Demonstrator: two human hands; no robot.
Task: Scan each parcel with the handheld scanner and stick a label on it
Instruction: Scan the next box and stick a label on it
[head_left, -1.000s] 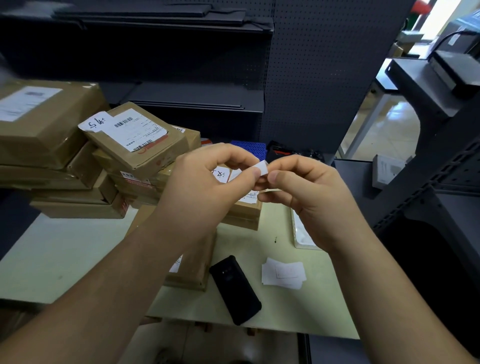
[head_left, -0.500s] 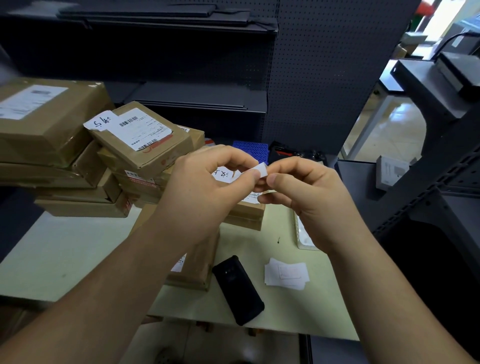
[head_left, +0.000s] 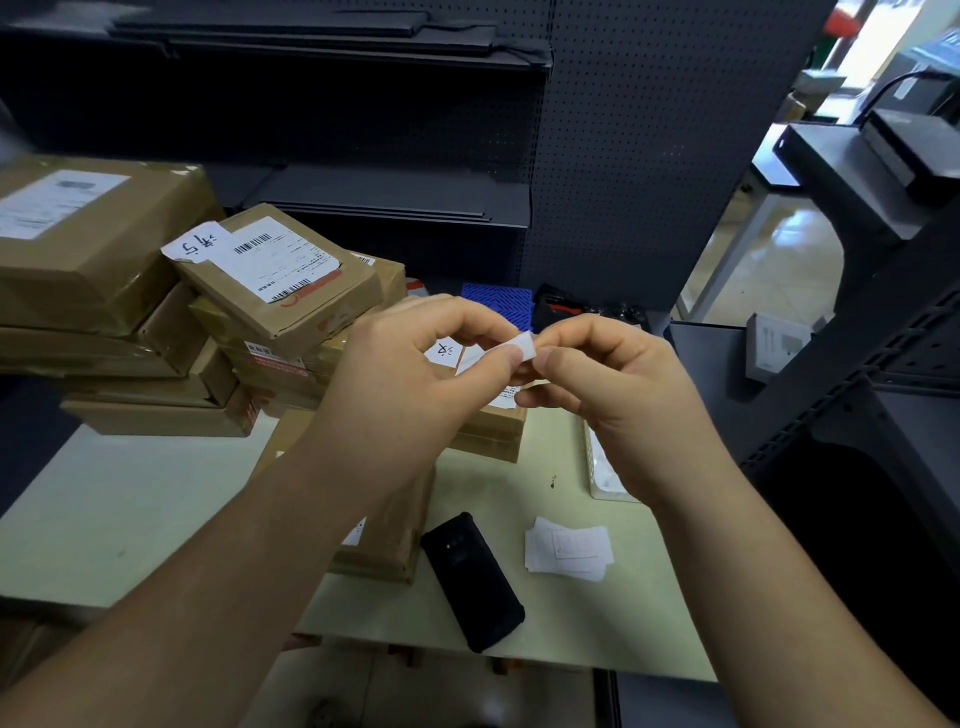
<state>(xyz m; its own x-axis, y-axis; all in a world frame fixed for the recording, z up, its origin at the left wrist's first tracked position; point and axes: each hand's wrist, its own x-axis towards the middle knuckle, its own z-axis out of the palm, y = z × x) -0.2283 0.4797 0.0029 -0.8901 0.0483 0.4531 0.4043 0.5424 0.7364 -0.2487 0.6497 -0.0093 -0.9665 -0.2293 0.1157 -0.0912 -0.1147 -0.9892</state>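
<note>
My left hand (head_left: 410, 384) and my right hand (head_left: 618, 395) meet above the table, and both pinch a small white label (head_left: 524, 347) between thumbs and fingertips. Below my left forearm lies a brown parcel (head_left: 400, 530), mostly hidden by the arm. The black handheld scanner (head_left: 471, 579) lies flat on the table just right of that parcel, with no hand on it. A small heap of white label papers (head_left: 567, 553) sits right of the scanner. Behind my hands is another parcel (head_left: 493, 421) with handwriting on it.
Stacks of brown parcels (head_left: 280, 291) fill the back left of the pale green table (head_left: 130, 519). A white tray (head_left: 602, 473) sits under my right wrist. Dark shelving (head_left: 623, 182) stands behind, and a dark rack (head_left: 883, 374) is on the right.
Both hands stay together on the small label with only slight finger shifts. The view has drifted a little.
</note>
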